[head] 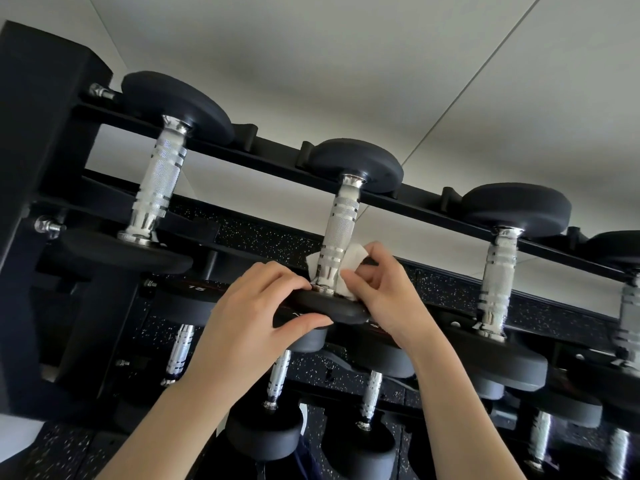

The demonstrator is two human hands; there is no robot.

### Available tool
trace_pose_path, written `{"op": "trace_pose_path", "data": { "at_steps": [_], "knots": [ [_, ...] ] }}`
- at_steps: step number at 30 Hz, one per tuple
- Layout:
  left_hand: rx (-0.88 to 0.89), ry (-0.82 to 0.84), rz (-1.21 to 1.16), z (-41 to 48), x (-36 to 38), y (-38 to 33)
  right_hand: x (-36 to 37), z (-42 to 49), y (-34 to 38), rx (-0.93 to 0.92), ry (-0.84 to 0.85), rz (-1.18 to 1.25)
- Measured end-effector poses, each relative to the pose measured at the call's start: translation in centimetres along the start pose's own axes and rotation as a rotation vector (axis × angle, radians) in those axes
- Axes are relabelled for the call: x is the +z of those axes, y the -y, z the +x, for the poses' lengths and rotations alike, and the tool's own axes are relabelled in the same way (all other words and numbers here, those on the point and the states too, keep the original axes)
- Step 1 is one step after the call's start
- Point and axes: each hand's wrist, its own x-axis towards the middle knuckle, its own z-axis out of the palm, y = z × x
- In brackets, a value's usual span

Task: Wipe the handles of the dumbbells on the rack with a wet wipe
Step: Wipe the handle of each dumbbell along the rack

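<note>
1. A black metal rack (38,140) with long sloping rails fills most of the view. A pale surface with thin seams (346,64) lies beyond it, and black rubber flooring flecked with white (263,237) shows between the rails.
2. Dumbbells with round black heads and knurled chrome handles lie across the top rails, well apart from one another: the left dumbbell (161,174), the middle dumbbell (341,220) and the right dumbbell (498,271). Part of a fourth shows at the right edge.
3. More dumbbells of the same kind (266,431) sit on the lower tiers, partly hidden behind the person's forearms.
4. The left hand (249,313) is at the near black head of the middle dumbbell. Its grip grasps that head, with the fingers curled over the upper edge and the thumb pressed on the outer face.
5. The right hand (384,282) is just beside the same handle on its right. Its grip pinches the wipe between thumb and fingers.
6. The white wet wipe (355,252) sits at the near end of the middle dumbbell's chrome handle, just above the near head. It passes behind the handle, and its corners stick out on both sides.
</note>
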Motion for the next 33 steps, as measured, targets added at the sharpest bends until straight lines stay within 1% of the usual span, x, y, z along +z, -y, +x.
{"op": "trace_pose_path", "data": {
  "at_steps": [5, 11, 16, 18, 22, 27, 30, 33],
  "knots": [
    [0.015, -0.007, -0.005, 0.1, 0.1, 0.2, -0.1, -0.6, 1.1, -0.024, -0.012, -0.011],
    [0.007, -0.009, -0.018, 0.0, 0.1, 0.3, 0.3, -1.0, 1.0, -0.083, -0.192, -0.178],
    [-0.024, 0.015, -0.149, -0.2, -0.2, 0.7, 0.1, -2.0, 1.1, -0.095, -0.24, -0.254],
    [-0.04, 0.011, -0.206, -0.3, -0.2, 1.0, -0.1, -2.2, 1.5, -0.097, -0.225, -0.308],
    [-0.048, -0.001, -0.225, -0.4, -0.3, 1.4, -0.1, -2.2, 3.1, -0.172, -0.102, -0.489],
    [-0.098, 0.001, -0.276, -0.6, -0.5, 2.2, 1.4, -1.2, 4.3, -0.26, -0.068, -0.675],
    [-0.111, 0.012, -0.313, -0.6, -0.3, 2.7, 2.0, -0.2, 4.7, -0.324, -0.047, -0.868],
    [-0.115, 0.003, -0.356, -0.5, 0.0, 2.9, 2.5, 0.4, 5.5, -0.344, 0.001, -1.082]
  ]
}}
